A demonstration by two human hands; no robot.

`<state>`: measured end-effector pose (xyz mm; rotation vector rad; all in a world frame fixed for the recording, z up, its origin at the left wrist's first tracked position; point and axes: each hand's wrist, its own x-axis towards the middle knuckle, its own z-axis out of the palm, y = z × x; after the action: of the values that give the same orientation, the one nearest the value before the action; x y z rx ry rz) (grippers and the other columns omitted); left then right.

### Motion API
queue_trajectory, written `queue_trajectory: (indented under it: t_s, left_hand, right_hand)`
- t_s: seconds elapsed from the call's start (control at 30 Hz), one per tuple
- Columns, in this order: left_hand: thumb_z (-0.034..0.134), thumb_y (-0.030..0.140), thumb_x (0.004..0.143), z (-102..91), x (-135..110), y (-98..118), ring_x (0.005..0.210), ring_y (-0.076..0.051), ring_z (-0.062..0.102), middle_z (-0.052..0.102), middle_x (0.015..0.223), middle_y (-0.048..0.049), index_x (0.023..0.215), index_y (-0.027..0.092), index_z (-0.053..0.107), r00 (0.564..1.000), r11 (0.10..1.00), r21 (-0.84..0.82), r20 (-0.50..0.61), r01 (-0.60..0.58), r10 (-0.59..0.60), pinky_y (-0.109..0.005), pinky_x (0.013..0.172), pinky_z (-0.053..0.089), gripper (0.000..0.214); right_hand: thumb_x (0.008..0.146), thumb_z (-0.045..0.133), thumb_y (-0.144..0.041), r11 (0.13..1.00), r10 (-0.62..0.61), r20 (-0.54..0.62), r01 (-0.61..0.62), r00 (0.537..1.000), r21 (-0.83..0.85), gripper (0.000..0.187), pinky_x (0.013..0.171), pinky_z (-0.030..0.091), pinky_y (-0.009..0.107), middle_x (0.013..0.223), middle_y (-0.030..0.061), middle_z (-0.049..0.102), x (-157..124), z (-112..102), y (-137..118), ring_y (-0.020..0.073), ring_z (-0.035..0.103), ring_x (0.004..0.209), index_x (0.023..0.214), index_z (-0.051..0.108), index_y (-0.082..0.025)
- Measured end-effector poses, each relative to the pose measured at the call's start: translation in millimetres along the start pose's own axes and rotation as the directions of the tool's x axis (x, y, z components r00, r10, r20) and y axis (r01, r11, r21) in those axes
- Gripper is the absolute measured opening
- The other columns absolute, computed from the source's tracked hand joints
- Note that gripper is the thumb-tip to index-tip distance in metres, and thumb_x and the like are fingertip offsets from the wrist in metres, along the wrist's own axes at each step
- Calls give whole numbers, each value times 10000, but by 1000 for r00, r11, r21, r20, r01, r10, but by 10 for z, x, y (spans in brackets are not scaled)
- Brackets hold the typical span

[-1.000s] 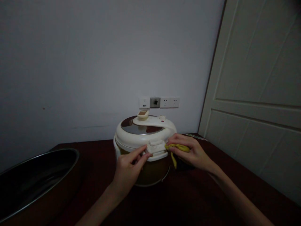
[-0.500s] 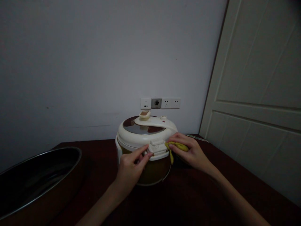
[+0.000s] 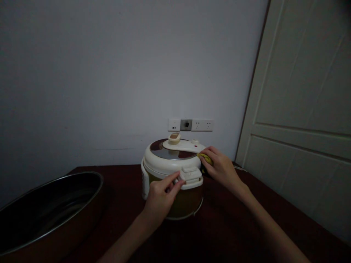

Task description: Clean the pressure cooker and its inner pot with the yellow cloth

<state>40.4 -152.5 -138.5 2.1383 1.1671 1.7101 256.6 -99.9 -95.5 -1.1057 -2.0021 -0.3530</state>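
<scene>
The white-lidded cooker stands on the dark red table between the two hands — the left hand's thumb and forefinger pinch the near end of its front handle, while the right hand's fingers are closed on a yellow cloth against the lid's edge. Well out to the left of the left fingers lies a wide dark pan; beyond both sets of fingers — on the pale wall — is a row of sockets.
</scene>
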Motion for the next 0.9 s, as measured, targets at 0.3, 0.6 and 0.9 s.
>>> queue_trajectory:
  t_s: [0.3,0.6,0.9]
  left_hand:
    - [630,293,790,-2,2,-6,391,-66,426,518,414,29,974,106,731,1000,1000,21,-3,-15,15,-165,412,364,281]
    - [629,303,791,5,-1,-13,403,-68,424,513,414,27,984,106,728,1000,1000,7,2,-9,9,-163,402,348,293]
    - [634,331,766,-41,26,35,367,-63,395,495,416,42,995,97,718,979,972,-139,95,192,-180,-169,380,335,339]
  right_hand:
    - [885,454,-251,980,3,107,18,994,-196,201,559,378,275,928,81,605,88,-126,-38,169,574,694,896,639,-173]
    - [873,483,-248,995,-77,142,85,987,-52,201,638,438,288,905,79,620,175,-151,34,167,588,718,905,671,-185]
    - [869,521,-327,973,-36,132,5,991,233,221,724,490,331,915,73,657,59,-374,189,187,617,807,937,675,-185]
